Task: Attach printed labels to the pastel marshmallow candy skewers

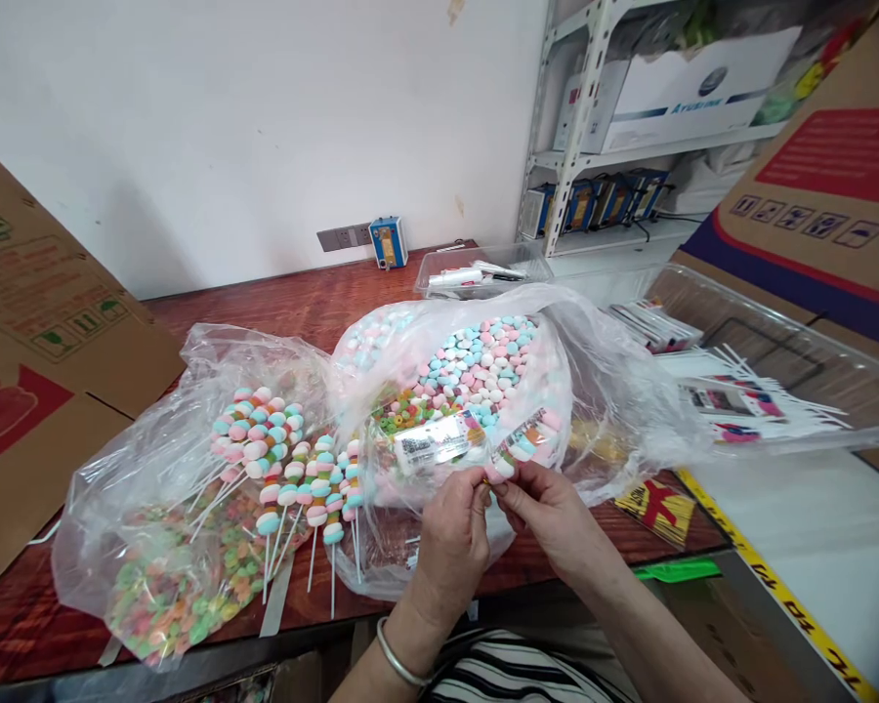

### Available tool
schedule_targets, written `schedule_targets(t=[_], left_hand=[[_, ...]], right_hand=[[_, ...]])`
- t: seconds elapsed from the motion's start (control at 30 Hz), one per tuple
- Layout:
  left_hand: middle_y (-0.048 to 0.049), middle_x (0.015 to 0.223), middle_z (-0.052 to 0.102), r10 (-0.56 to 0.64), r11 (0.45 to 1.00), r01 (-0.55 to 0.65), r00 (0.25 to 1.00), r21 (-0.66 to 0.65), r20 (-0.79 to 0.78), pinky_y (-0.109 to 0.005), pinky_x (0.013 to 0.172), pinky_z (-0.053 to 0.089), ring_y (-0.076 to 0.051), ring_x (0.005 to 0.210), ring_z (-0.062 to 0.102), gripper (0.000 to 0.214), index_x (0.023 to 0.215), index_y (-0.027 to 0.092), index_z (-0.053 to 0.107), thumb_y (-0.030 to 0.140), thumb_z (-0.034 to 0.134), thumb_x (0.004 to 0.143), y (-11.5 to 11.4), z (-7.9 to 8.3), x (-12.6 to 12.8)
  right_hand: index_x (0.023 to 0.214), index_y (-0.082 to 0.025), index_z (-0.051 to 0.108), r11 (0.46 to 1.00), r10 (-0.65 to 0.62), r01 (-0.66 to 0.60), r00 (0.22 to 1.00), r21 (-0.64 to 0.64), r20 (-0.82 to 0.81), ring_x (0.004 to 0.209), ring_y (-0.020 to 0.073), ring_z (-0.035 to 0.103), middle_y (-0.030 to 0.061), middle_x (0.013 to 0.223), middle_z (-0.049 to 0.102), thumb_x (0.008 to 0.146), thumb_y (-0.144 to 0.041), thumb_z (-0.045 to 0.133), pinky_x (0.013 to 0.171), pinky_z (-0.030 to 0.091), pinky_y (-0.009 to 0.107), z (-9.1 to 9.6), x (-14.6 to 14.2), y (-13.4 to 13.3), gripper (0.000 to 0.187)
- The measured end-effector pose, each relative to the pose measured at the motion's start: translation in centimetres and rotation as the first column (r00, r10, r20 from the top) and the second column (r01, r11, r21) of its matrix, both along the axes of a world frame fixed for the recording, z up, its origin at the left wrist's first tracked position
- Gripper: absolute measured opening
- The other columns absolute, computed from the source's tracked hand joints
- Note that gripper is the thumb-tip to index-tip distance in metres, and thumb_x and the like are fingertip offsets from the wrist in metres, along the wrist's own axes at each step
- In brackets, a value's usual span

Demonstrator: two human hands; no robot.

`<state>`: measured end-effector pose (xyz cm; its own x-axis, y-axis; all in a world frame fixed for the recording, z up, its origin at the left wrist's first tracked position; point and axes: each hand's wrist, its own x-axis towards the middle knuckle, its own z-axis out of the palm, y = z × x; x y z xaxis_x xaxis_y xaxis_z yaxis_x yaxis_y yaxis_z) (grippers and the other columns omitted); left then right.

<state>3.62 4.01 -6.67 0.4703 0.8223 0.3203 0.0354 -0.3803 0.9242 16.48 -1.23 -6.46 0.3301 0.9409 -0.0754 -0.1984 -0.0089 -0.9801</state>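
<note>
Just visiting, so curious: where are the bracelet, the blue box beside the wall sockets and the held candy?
Bracelet [390,654]: head view, metal band.
Blue box [388,243]: head view, front face.
Held candy [525,446]: head view, wrapper's middle.

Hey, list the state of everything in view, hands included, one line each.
Left hand: closed, pinching the end of the labelled candy packet.
Right hand: closed, pinching beside it.
Labelled candy packet: tilted, held.
Candy skewers: threaded, lying clustered.
Large clear bag: open, holding pastel candies.
Crumpled clear bag: holding ring candies.
Small clear tray: uncovered, holding pen-like items.
Large clear tray: uncovered, holding sticks.
Blue device: upright; power unclear.
</note>
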Motion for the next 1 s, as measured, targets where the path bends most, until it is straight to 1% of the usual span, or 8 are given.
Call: schedule_targets(t=[0.1, 0.2, 0.27, 0.37, 0.47, 0.6, 0.73, 1.0], left_hand=[[0.0033, 0.063, 0.047, -0.016, 0.975, 0.039, 0.995, -0.218, 0.103, -0.023, 0.051, 0.032, -0.008, 0.051, 0.039, 0.021, 0.100, 0.019, 0.064, 0.034, 0.050, 0.094, 0.1, -0.2, 0.1], [0.0074, 0.058, 0.037, -0.015, 0.835, 0.190, 0.946, -0.516, 0.325, -0.020, 0.042, 0.020, -0.005, 0.043, 0.026, 0.022, 0.098, 0.019, 0.061, 0.038, 0.052, 0.093, 0.2, -0.4, 0.7], [0.0082, 0.057, 0.036, 0.025, 0.768, 0.249, 0.909, -0.591, 0.416, -0.019, 0.041, 0.018, -0.004, 0.042, 0.024, 0.021, 0.097, 0.018, 0.060, 0.038, 0.057, 0.090, 0.3, -0.5, 1.0], [0.0086, 0.056, 0.036, 0.040, 0.747, 0.259, 0.902, -0.613, 0.429, -0.018, 0.041, 0.019, -0.004, 0.042, 0.025, 0.023, 0.097, 0.018, 0.060, 0.039, 0.059, 0.089, 0.4, -0.3, 1.1], [0.0067, 0.058, 0.041, -0.059, 0.834, 0.202, 0.958, -0.513, 0.281, -0.019, 0.043, 0.026, -0.006, 0.043, 0.031, 0.025, 0.101, 0.019, 0.061, 0.041, 0.053, 0.092, 0.5, 0.1, 0.6], [-0.0059, 0.082, 0.065, -0.015, 0.997, 0.012, 0.999, -0.071, -0.047, -0.028, 0.069, 0.046, -0.017, 0.072, 0.059, 0.024, 0.107, 0.021, 0.066, 0.034, 0.052, 0.093, 0.6, 0.0, -0.2], [-0.0137, 0.102, 0.069, 0.055, 0.987, -0.031, 0.988, 0.158, -0.146, -0.035, 0.084, 0.046, -0.025, 0.096, 0.063, 0.025, 0.111, 0.021, 0.065, 0.027, 0.047, 0.094, 0.3, -0.4, -0.1], [-0.0072, 0.085, 0.069, 0.139, 0.988, -0.124, 0.976, 0.095, -0.169, -0.029, 0.071, 0.044, -0.019, 0.076, 0.063, 0.022, 0.102, 0.019, 0.062, 0.022, 0.042, 0.096, 0.3, 0.2, 0.2]], right_hand=[[0.074, -0.018, 0.060, 0.999, 0.043, -0.042, 0.998, -0.016, 0.056, 0.050, 0.0086, 0.041, -0.0055, 0.059, 0.050, 0.082, -0.047, 0.067, 0.049, 0.032, 0.022, 0.7, -0.2, 0.2, 0.031], [0.076, -0.017, 0.062, 0.997, 0.059, -0.053, 0.990, -0.050, 0.130, 0.050, 0.0103, 0.044, -0.0036, 0.060, 0.055, 0.083, -0.046, 0.064, 0.049, 0.035, 0.024, 1.6, -0.5, 0.2, 0.029], [0.078, -0.018, 0.063, 0.998, 0.034, -0.022, 0.969, -0.051, 0.246, 0.051, 0.0117, 0.047, -0.0027, 0.061, 0.057, 0.086, -0.041, 0.061, 0.051, 0.037, 0.025, 2.1, -0.8, 0.2, 0.024], [0.075, -0.019, 0.061, 0.998, -0.053, 0.061, 0.868, 0.000, 0.493, 0.059, 0.0136, 0.050, -0.0014, 0.064, 0.058, 0.089, -0.031, 0.054, 0.058, 0.038, 0.026, 2.6, -1.2, 0.1, 0.019], [0.072, -0.020, 0.055, 0.994, -0.103, 0.107, 0.804, 0.028, 0.586, 0.062, 0.0141, 0.049, -0.0018, 0.065, 0.056, 0.090, -0.027, 0.052, 0.059, 0.037, 0.026, 2.8, -1.2, 0.0, 0.020], [0.072, -0.020, 0.051, 0.996, -0.082, 0.087, 0.834, 0.017, 0.545, 0.060, 0.0129, 0.043, -0.0037, 0.064, 0.048, 0.090, -0.029, 0.051, 0.055, 0.033, 0.025, 2.4, -0.9, 0.0, 0.020], [0.071, -0.021, 0.048, 0.995, -0.095, 0.079, 0.879, 0.054, 0.467, 0.063, 0.0132, 0.041, -0.0035, 0.066, 0.045, 0.091, -0.031, 0.051, 0.058, 0.034, 0.025, 1.3, -0.9, 0.0, 0.023], [0.085, -0.020, 0.061, 1.000, 0.004, -0.014, 0.940, 0.027, 0.342, 0.061, 0.0124, 0.047, -0.0022, 0.073, 0.056, 0.090, -0.037, 0.057, 0.054, 0.039, 0.023, 1.0, -1.4, 0.2, 0.018]])
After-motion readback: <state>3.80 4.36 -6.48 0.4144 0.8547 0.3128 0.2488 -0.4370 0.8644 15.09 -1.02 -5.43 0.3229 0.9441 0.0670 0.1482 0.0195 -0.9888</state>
